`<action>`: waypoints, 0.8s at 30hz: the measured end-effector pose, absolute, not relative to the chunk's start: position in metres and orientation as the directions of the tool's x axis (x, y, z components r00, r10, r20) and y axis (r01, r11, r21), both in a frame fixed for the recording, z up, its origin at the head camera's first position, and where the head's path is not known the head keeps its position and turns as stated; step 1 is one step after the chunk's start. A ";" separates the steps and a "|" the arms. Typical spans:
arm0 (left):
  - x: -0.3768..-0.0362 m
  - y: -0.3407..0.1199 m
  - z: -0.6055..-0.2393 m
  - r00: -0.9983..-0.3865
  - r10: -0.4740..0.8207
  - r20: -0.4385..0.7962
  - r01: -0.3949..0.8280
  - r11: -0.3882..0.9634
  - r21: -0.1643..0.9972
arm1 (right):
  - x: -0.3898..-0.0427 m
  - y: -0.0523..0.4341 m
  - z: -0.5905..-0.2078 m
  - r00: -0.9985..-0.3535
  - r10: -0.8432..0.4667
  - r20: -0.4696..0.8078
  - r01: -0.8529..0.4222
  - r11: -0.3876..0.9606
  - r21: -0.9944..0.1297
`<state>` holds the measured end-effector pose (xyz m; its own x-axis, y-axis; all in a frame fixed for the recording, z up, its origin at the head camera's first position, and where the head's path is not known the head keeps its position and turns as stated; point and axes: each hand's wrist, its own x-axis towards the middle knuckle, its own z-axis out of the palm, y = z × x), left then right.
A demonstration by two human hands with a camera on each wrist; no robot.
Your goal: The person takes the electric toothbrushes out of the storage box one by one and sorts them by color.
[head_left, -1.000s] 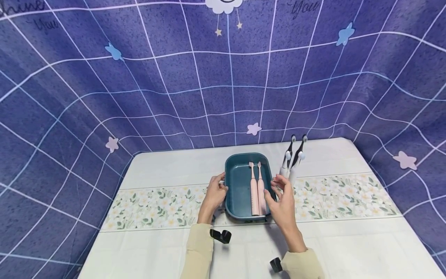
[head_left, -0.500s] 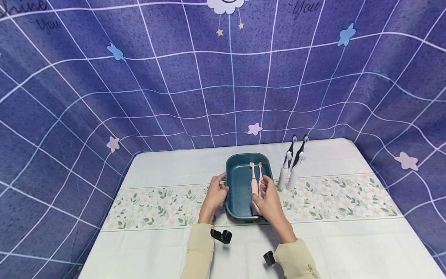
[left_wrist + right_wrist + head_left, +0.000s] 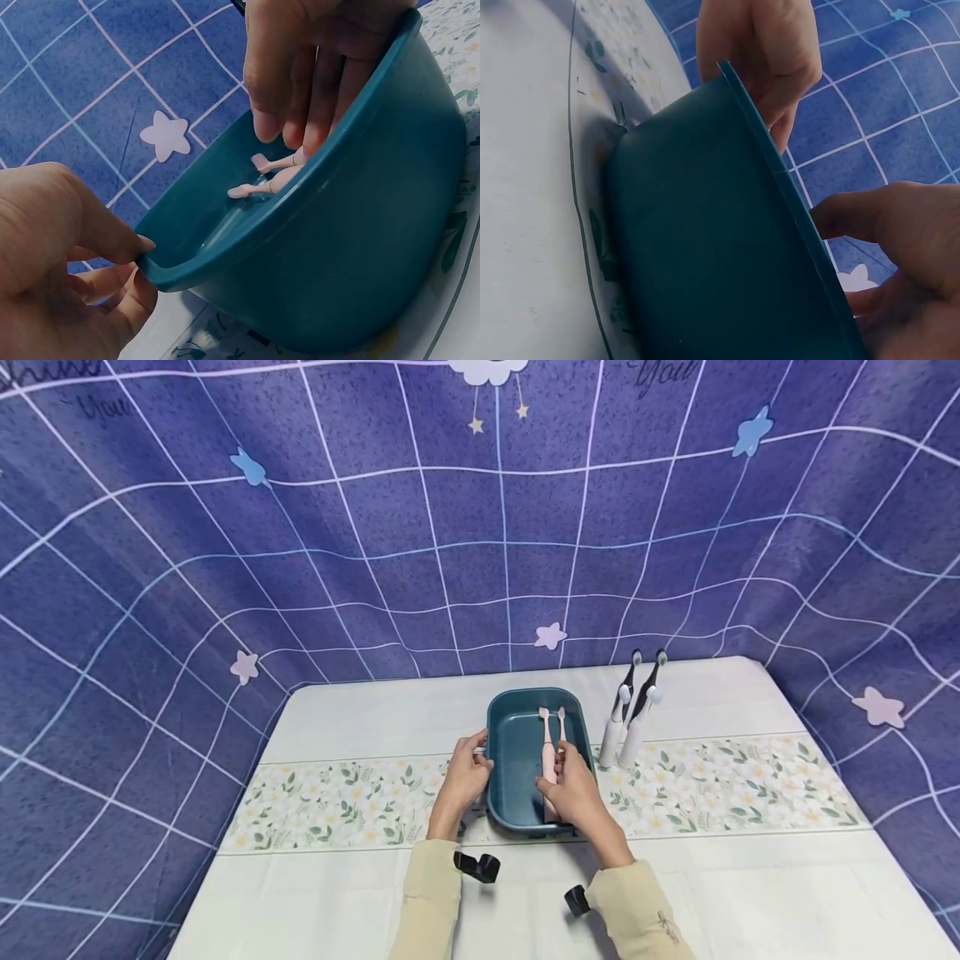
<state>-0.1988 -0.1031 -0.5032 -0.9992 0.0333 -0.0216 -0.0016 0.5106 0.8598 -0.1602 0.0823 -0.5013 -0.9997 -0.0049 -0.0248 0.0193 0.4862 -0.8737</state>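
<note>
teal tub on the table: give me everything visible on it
The teal tub is a deep rectangular basin with rounded corners and a thin rolled rim, smooth and glossy like plastic. It sits upright on the floral band of the tablecloth, near the table's middle. Two pink toothbrushes lie side by side inside, heads pointing away from the person. The left hand grips its left rim, thumb on top; the right hand reaches inside, fingers down on the toothbrushes.

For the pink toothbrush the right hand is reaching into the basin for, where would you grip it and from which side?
Probably at the thick handle, from above. Both pink toothbrushes lie flat on the teal basin floor, heads pointing away, so the walls block a sideways approach. The right hand is already over the handles; the left hand holds the basin's rim.
</note>
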 end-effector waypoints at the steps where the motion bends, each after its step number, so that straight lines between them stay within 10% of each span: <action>1: -0.199 -0.103 -0.503 -0.999 0.035 -0.019 0.002 0.510 0.860 | -0.161 0.082 -0.501 -0.999 -0.011 -0.036 0.026 0.486 -0.874; 24: -0.199 -0.104 -0.503 -0.999 0.037 -0.017 0.004 0.515 0.857 | -0.173 0.064 -0.510 -0.989 -0.093 -0.118 0.048 0.547 -0.836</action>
<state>-0.1990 -0.1043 -0.5031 -0.9992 0.0367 -0.0175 0.0040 0.5152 0.8571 -0.1733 0.0635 -0.5104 -0.9886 -0.0935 -0.1183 0.0483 0.5469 -0.8358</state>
